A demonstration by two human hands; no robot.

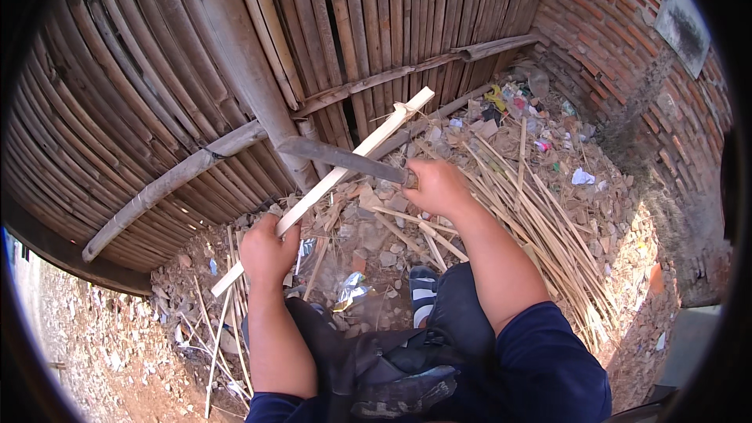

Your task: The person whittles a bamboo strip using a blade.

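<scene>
"Bamboo wall point(407, 23) is rising beyond; where's the pale strip point(317, 194)?"

"It's slanting above the rubble ground point(368, 223), near the wall-side edge, the long knife point(360, 163) crossing it."

"And the hands?"

"Left hand point(269, 254) is gripping the strip, right hand point(440, 188) the knife; shaving seems under way, any next stroke needing steadiness."

Fisheye view from the person's head, facing down, close above the pale strip point(313, 199), bamboo wall point(117, 94) beyond
</scene>
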